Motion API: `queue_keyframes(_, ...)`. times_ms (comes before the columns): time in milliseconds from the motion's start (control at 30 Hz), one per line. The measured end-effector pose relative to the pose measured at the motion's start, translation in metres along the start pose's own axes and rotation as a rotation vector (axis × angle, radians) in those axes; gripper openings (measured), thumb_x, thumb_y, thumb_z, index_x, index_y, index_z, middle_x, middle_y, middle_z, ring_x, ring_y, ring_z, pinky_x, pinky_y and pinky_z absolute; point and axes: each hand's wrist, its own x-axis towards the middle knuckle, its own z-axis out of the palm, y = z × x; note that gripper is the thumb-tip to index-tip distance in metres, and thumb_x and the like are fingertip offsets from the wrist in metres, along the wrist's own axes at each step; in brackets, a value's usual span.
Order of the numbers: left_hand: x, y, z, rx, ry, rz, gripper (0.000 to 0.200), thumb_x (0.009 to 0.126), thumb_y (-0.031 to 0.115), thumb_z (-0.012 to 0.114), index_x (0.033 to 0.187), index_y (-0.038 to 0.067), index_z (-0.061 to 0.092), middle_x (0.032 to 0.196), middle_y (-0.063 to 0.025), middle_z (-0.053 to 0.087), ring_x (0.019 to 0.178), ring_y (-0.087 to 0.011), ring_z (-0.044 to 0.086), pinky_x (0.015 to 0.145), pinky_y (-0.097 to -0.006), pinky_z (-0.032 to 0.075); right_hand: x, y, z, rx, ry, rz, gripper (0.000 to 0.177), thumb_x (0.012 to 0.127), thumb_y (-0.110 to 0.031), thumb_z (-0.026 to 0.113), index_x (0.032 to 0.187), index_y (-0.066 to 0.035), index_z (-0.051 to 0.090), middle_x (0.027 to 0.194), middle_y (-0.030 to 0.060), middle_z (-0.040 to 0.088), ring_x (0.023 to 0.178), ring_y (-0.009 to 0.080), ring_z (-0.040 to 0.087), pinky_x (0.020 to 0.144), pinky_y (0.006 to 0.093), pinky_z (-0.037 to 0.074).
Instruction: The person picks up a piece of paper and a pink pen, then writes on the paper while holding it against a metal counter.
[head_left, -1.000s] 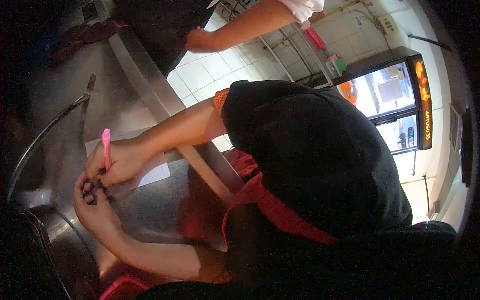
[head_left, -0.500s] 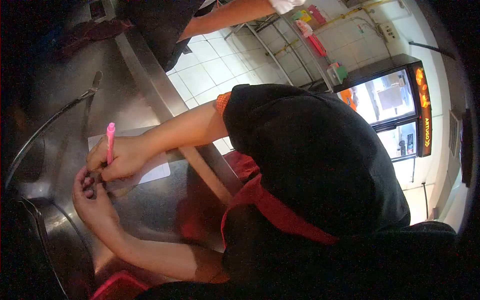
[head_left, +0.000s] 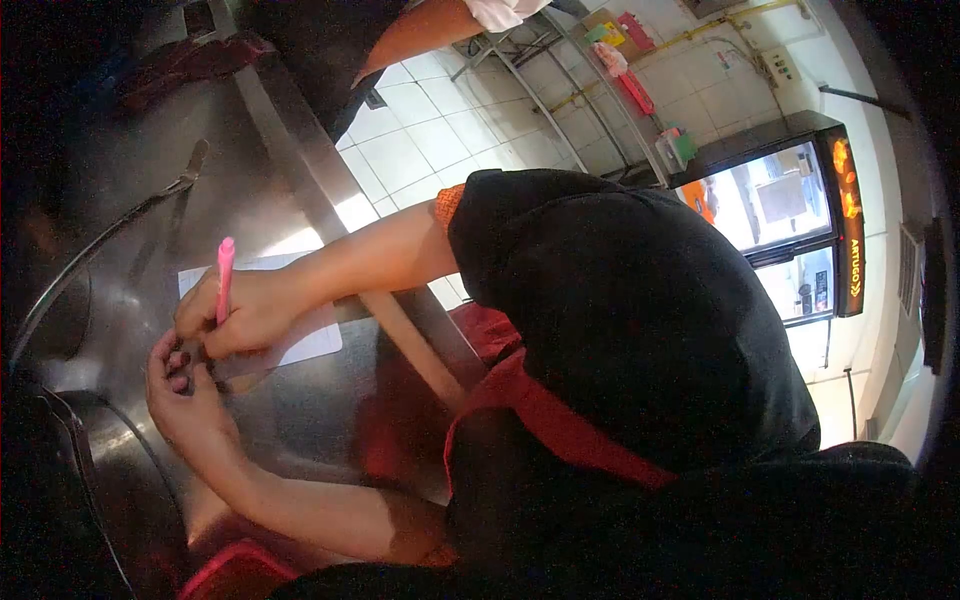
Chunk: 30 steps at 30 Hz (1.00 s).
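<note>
My right hand (head_left: 258, 308) is closed around a pink pen (head_left: 225, 275), which stands nearly upright with its lower end hidden by the fingers. Under that hand lies a white sheet of paper (head_left: 316, 344) on a metal worktop (head_left: 300, 420). Right beside the pen hand is my left hand (head_left: 195, 405), its fingers curled in toward the palm and touching or almost touching the right fingers. Whether the left fingers grip anything cannot be made out.
A long metal utensil (head_left: 130, 212) lies beyond my hands. A dark rounded vessel (head_left: 95, 430) stands at the left. Another person's forearm (head_left: 420, 40) shows at the top. A red object (head_left: 240, 570) sits at the bottom edge. A lit fridge (head_left: 785, 215) stands at the right.
The pen and my right hand have shifted very slightly. The other person's forearm at the top has moved a little to the left.
</note>
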Motion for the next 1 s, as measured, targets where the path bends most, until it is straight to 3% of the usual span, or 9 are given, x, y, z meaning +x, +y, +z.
queue_keyframes(67, 0.0, 0.001, 0.0, 0.001, -0.004, -0.005, 0.028, 0.066, 0.001, 0.054, 0.094, 0.006, 0.052, 0.077, -0.0041, 0.05, 0.067, -0.0125, 0.043, 0.061, -0.0232, 0.037, -0.003, 0.002, -0.001, 0.051, 0.028, 0.074, 0.013, 0.06, -0.002, 0.047, 0.052, 0.001, 0.038, 0.052, 0.0079, 0.042, 0.047, 0.0146, 0.044, 0.042, 0.0258, 0.034)
queue_keyframes(133, 0.0, -0.003, 0.001, -0.001, -0.007, -0.012, 0.028, 0.067, 0.002, 0.055, 0.094, 0.007, 0.053, 0.078, -0.0042, 0.05, 0.067, -0.0124, 0.043, 0.061, -0.0231, 0.037, -0.003, -0.01, -0.007, 0.332, 0.227, 0.193, 0.014, 0.061, 0.001, 0.046, 0.051, -0.001, 0.036, 0.048, 0.007, 0.042, 0.04, 0.0131, 0.046, 0.034, 0.0236, 0.035)
queue_keyframes(167, 0.002, -0.008, 0.002, 0.019, -0.005, 0.035, 0.029, 0.068, 0.005, 0.056, 0.096, 0.008, 0.052, 0.076, -0.003, 0.05, 0.064, -0.0116, 0.042, 0.06, -0.0231, 0.037, -0.001, -0.012, -0.009, 0.443, 0.301, 0.173, 0.013, 0.061, 0.003, 0.045, 0.054, -0.002, 0.035, 0.044, 0.0079, 0.041, 0.035, 0.0155, 0.047, 0.03, 0.0252, 0.037)
queue_keyframes(300, 0.0, -0.005, 0.001, -0.016, -0.016, 0.061, 0.029, 0.068, 0.009, 0.058, 0.097, 0.009, 0.052, 0.075, -0.0018, 0.05, 0.06, -0.0108, 0.042, 0.058, -0.0234, 0.038, 0.004, -0.009, -0.022, 0.382, 0.438, 0.067, 0.012, 0.061, 0.005, 0.045, 0.059, -0.001, 0.034, 0.045, 0.0091, 0.042, 0.038, 0.0186, 0.05, 0.031, 0.0267, 0.04)
queue_keyframes(533, 0.0, 0.002, -0.001, -0.011, -0.029, -0.003, 0.028, 0.067, 0.006, 0.057, 0.094, 0.005, 0.052, 0.08, -0.0046, 0.052, 0.066, -0.0122, 0.043, 0.062, -0.0235, 0.036, 0.001, -0.004, -0.011, 0.36, 0.177, 0.11, 0.015, 0.059, 0.003, 0.047, 0.052, 0.001, 0.034, 0.049, 0.0066, 0.04, 0.041, 0.0162, 0.047, 0.034, 0.026, 0.037)
queue_keyframes(600, 0.003, -0.007, 0.001, 0.019, -0.007, 0.02, 0.028, 0.067, 0.005, 0.056, 0.095, 0.005, 0.052, 0.081, -0.0045, 0.053, 0.068, -0.0121, 0.044, 0.062, -0.0232, 0.036, 0.006, 0.008, -0.006, 0.142, 0.089, -0.114, 0.016, 0.058, -0.002, 0.049, 0.05, 0.001, 0.035, 0.05, 0.0074, 0.037, 0.046, 0.0164, 0.042, 0.041, 0.028, 0.033)
queue_keyframes(633, 0.004, -0.011, 0.001, 0.02, -0.007, 0.02, 0.028, 0.067, 0.005, 0.056, 0.095, 0.005, 0.052, 0.081, -0.0045, 0.053, 0.068, -0.0121, 0.044, 0.062, -0.0232, 0.036, 0.006, 0.009, -0.003, 0.125, 0.088, -0.126, 0.017, 0.057, -0.005, 0.05, 0.051, 0.0, 0.036, 0.05, 0.0089, 0.036, 0.049, 0.0175, 0.04, 0.046, 0.0296, 0.03)
queue_keyframes(833, 0.005, -0.014, 0.001, 0.014, -0.027, 0.066, 0.031, 0.07, 0.004, 0.054, 0.1, 0.006, 0.05, 0.084, -0.0062, 0.054, 0.066, -0.0122, 0.046, 0.062, -0.0246, 0.04, 0.003, -0.004, -0.001, -0.077, 0.077, -0.237, 0.016, 0.056, -0.005, 0.05, 0.052, 0.001, 0.036, 0.051, 0.0101, 0.037, 0.049, 0.0222, 0.04, 0.046, 0.0317, 0.03)
queue_keyframes(1000, 0.004, -0.01, 0.0, 0.055, -0.033, 0.03, 0.032, 0.069, 0.002, 0.053, 0.1, 0.005, 0.049, 0.085, -0.0064, 0.054, 0.067, -0.0129, 0.047, 0.063, -0.0247, 0.04, 0.003, -0.001, -0.001, -0.106, 0.057, -0.207, 0.015, 0.056, -0.005, 0.049, 0.053, 0.001, 0.036, 0.051, 0.0107, 0.037, 0.049, 0.0242, 0.04, 0.047, 0.0328, 0.03)
